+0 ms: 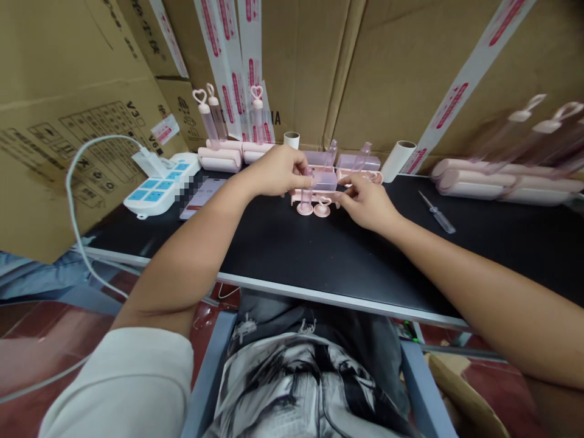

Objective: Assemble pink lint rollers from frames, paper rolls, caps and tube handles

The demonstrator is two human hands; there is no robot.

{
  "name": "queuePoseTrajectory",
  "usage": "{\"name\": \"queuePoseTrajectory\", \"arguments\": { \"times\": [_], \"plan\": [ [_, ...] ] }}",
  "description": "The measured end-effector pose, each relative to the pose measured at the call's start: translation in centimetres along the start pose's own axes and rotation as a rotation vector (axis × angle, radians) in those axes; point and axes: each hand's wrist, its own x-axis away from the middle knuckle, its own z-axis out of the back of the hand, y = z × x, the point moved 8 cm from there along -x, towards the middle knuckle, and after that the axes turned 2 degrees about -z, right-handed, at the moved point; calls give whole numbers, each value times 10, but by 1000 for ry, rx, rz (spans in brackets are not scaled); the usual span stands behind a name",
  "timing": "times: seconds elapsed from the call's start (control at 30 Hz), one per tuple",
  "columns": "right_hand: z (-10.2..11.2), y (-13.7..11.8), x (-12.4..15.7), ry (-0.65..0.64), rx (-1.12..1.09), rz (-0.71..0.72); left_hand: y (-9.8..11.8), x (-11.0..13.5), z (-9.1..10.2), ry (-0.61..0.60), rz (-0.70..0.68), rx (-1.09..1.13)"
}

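My left hand (283, 172) reaches to the middle of the black table, thumb and fingers closed at the top of a translucent pink tube (306, 196). The tube stands upright over a round pink base. Beside it lies a pink round cap with a heart-shaped loop (322, 208). Right behind these sits a pink plastic holder with a translucent lilac cover (325, 180). My right hand (368, 204) is at the holder's right end, thumb and fingers curled round its edge. Exactly what touches the left fingertips is partly hidden.
Behind stand finished-looking pink holders (219, 157), lilac covers (360, 161) and white cylinders (398, 159). More pink holders (499, 179) and a small screwdriver (437, 213) lie right. A power strip (162, 185) and phone (204, 198) are left. Cardboard (301, 67) walls the back.
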Motion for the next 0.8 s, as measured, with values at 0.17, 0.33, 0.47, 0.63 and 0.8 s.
{"name": "queuePoseTrajectory", "arguments": {
  "times": [0.17, 0.33, 0.47, 0.63, 0.8],
  "plan": [
    [0, -2, 1, -23, 4, -5, -4, -6, -3, 25, -38, -35],
    [-1, -4, 5, -75, 49, -1, -1, -7, -4, 19, -89, -78],
    [-4, -6, 10, -156, 97, -6, 7, -5, -3, 11, -115, -133],
    [-11, -7, 14, -234, 152, 4, -3, 4, 1, -141, 83, -244],
    [-16, -10, 12, -206, 208, 10, -42, 17, -21, -532, 369, -481]
  ]
}}
